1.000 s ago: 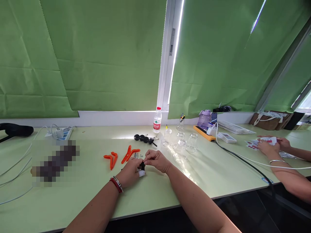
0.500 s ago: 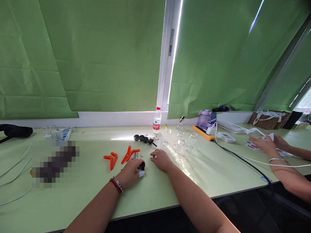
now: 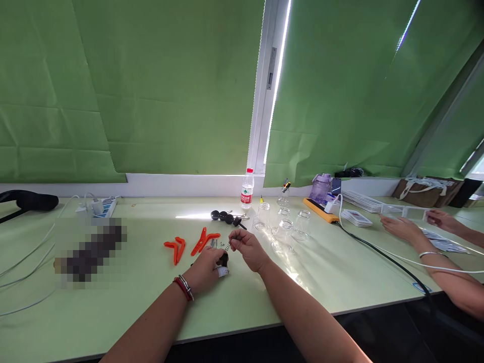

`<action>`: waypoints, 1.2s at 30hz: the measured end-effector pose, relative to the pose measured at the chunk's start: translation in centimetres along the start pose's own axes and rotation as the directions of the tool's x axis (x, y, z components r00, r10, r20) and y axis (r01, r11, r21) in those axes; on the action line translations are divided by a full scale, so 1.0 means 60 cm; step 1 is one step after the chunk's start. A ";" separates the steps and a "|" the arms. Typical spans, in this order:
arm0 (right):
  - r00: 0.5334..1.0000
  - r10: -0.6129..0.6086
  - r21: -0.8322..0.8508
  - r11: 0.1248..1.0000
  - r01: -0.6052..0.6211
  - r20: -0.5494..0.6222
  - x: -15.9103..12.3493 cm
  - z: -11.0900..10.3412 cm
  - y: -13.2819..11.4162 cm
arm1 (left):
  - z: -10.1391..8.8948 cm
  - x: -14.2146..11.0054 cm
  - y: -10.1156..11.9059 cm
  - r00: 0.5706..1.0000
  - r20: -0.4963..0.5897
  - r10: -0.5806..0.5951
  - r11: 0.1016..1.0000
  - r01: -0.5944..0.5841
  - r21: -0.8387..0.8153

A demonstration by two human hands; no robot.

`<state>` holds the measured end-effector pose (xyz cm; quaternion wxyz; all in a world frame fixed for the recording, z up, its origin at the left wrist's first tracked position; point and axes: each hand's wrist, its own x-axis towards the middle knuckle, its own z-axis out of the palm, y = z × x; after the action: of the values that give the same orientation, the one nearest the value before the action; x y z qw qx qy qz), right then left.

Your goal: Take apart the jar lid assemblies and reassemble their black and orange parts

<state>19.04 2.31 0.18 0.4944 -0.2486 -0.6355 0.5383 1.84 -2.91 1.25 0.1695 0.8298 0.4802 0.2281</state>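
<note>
My left hand (image 3: pixel 207 267) is closed around a small black part (image 3: pixel 224 259), mostly hidden by the fingers. A white wrapping (image 3: pixel 223 271) covers one of its fingertips. Just to the right, my right hand (image 3: pixel 247 247) pinches something too small to make out, close above the black part. Small metal springs (image 3: pixel 227 247) lie between the hands, beside a few thin metal pins (image 3: pixel 214 243). Left of them are a pair of orange V-shaped plastic pieces (image 3: pixel 176 249) and another orange pair (image 3: pixel 204 241). Several black round-headed pieces (image 3: pixel 226 217) form a row behind.
Several upturned clear glasses (image 3: pixel 283 234) stand right of my hands. Behind are a water bottle (image 3: pixel 247 189) and an orange power strip (image 3: pixel 320 210) with trailing cables. A co-worker's hands (image 3: pixel 403 229) hold a clear frame at far right. A blurred-out dark object (image 3: pixel 93 252) lies left.
My right hand has risen off the table and come left, with fingertips pinched near my left hand. The left hand keeps its grip. The co-worker's hands have spread apart with the frame.
</note>
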 end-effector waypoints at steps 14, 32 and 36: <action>0.994 -0.072 -0.209 0.974 0.088 0.082 -0.008 0.002 -0.020 | -0.001 0.000 0.002 1.000 -0.006 0.002 1.000 -0.002 0.014; 0.980 0.003 -0.187 0.982 0.036 0.201 -0.011 0.002 0.001 | 0.001 0.001 -0.001 1.000 -0.022 0.011 0.992 -0.014 -0.126; 0.977 0.048 -0.218 0.976 -0.001 0.210 -0.014 0.004 0.001 | 0.003 0.002 0.002 1.000 -0.009 -0.001 0.986 0.000 -0.165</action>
<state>19.11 1.52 -0.14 0.3865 -0.2497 -0.7368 0.4953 2.06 -2.89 1.20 0.2355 0.8118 0.4607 0.2706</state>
